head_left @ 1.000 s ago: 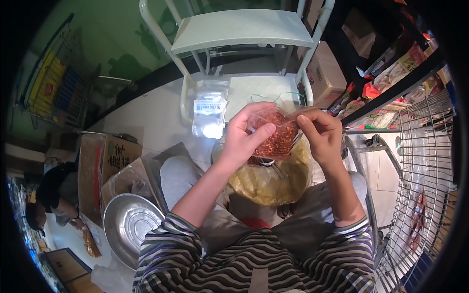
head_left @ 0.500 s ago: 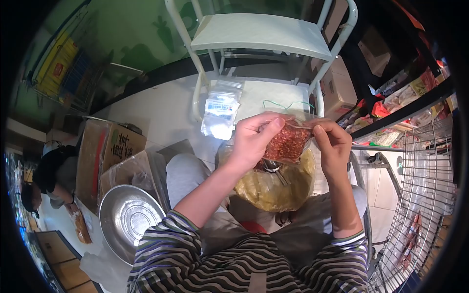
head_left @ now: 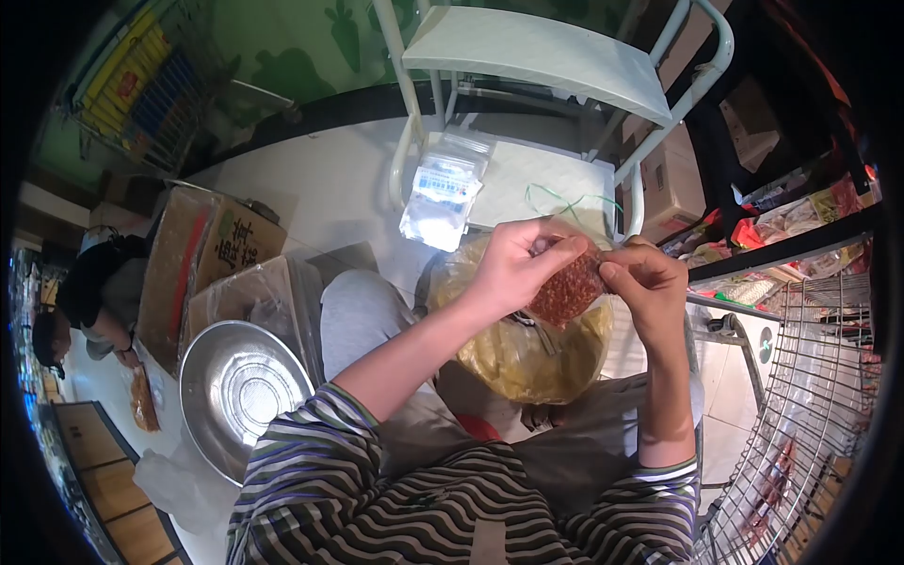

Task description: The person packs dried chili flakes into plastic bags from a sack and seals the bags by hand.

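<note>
A clear bag of red flakes [head_left: 568,289] hangs between my two hands, over a container lined with yellow plastic [head_left: 537,363]. My left hand [head_left: 516,264] grips the bag's upper left part, thumb across its top. My right hand [head_left: 645,278] pinches its upper right corner between thumb and fingers. Part of a metal utensil [head_left: 544,336] shows in the container below the bag. Beyond my hands, a stack of clear bags with blue print [head_left: 443,193] and a thin green string [head_left: 570,202] lie on the lower white step [head_left: 523,174].
A metal basin [head_left: 247,400] stands at the left beside cardboard boxes [head_left: 212,254]. Another person [head_left: 104,292] crouches at the far left, a hand near a brown item. A wire cart [head_left: 810,395] is on the right, below shelves with packages [head_left: 791,221]. A white step stool [head_left: 537,56] stands ahead.
The view has shifted, so the stool and the clear bags appear further right. The bag of flakes has turned and now hangs more tilted, still held by both my hands.
</note>
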Action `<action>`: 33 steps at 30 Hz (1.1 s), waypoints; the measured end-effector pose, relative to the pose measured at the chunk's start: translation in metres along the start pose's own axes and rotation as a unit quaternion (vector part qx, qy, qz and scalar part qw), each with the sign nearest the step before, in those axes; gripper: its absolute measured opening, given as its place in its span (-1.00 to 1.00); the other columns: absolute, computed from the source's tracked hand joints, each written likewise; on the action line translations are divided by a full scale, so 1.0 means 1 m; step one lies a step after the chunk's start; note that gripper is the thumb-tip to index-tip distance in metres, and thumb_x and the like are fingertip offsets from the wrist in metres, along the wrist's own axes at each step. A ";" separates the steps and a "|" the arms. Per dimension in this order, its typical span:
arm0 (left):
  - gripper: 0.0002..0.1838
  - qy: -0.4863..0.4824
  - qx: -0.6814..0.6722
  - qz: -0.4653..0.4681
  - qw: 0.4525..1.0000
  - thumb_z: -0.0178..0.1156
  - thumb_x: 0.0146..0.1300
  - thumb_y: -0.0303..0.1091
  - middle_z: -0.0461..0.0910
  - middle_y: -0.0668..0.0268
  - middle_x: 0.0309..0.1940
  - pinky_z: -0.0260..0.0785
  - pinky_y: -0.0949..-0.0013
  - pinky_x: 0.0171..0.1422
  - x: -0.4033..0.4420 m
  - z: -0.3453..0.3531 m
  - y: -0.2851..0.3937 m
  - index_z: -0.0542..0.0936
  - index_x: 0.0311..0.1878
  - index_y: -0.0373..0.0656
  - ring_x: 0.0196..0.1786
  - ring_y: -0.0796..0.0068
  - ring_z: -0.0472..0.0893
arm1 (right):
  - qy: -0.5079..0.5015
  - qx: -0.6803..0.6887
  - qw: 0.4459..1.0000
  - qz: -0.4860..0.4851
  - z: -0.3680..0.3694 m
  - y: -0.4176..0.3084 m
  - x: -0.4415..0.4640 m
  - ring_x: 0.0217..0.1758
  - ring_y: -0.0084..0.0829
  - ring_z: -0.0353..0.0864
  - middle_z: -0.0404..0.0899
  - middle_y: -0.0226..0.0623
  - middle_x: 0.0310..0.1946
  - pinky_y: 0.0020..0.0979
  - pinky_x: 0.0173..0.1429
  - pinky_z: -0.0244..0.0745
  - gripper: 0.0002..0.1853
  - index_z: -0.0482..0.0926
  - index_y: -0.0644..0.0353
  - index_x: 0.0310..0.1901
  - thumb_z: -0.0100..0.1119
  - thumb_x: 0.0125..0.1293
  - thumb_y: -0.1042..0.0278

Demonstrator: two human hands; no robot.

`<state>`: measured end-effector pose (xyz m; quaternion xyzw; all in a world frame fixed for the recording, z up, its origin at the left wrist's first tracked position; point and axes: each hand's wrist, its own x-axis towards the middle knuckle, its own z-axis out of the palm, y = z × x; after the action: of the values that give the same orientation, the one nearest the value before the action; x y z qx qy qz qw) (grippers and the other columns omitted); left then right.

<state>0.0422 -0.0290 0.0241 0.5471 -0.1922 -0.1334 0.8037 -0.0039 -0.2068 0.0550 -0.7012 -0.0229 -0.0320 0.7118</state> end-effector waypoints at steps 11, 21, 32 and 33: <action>-0.76 -0.070 0.020 0.049 0.996 0.32 0.10 -0.33 0.66 0.24 -0.30 0.46 0.47 -0.09 0.010 -0.002 -0.022 0.62 -0.22 -0.29 -0.21 0.59 0.60 | -0.003 -0.195 0.981 -0.022 -0.034 0.019 -0.002 -0.44 -0.65 0.49 0.56 -0.40 -0.48 -0.63 -0.32 0.38 -0.93 0.57 0.30 -0.35 0.21 0.24 0.50; -0.90 0.007 0.080 0.230 0.970 0.25 -0.11 -0.46 0.58 0.15 -0.56 0.39 0.35 -0.32 0.012 0.003 -0.042 0.62 -0.50 -0.30 -0.42 0.28 0.59 | -0.059 -0.219 0.973 -0.051 -0.055 0.046 0.010 -0.39 -0.72 0.38 0.45 -0.50 -0.45 -0.67 -0.32 0.34 -0.89 0.45 0.29 -0.34 0.06 0.36 0.49; -0.84 0.043 0.121 0.203 0.971 0.29 -0.10 -0.37 0.61 0.13 -0.58 0.41 0.36 -0.40 0.011 0.001 -0.035 0.65 -0.51 -0.29 -0.49 0.24 0.61 | -0.047 -0.253 0.965 -0.057 -0.010 -0.013 -0.001 -0.39 -0.54 0.46 0.56 -0.30 -0.43 -0.52 -0.23 0.43 -0.88 0.57 0.40 -0.30 0.16 0.30 0.48; -0.84 0.045 0.121 0.202 0.971 0.29 -0.10 -0.37 0.61 0.13 -0.58 0.41 0.36 -0.40 0.012 0.000 -0.036 0.65 -0.51 -0.29 -0.49 0.24 0.61 | -0.063 -0.270 0.957 -0.086 -0.006 -0.017 -0.001 -0.40 -0.54 0.45 0.55 -0.31 -0.43 -0.52 -0.22 0.44 -0.88 0.57 0.41 -0.31 0.15 0.31 0.50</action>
<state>0.0527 -0.0476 -0.0072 0.5952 -0.2775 0.0809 0.7498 -0.0058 -0.2129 0.0723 -0.8634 -0.1188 -0.0540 0.4873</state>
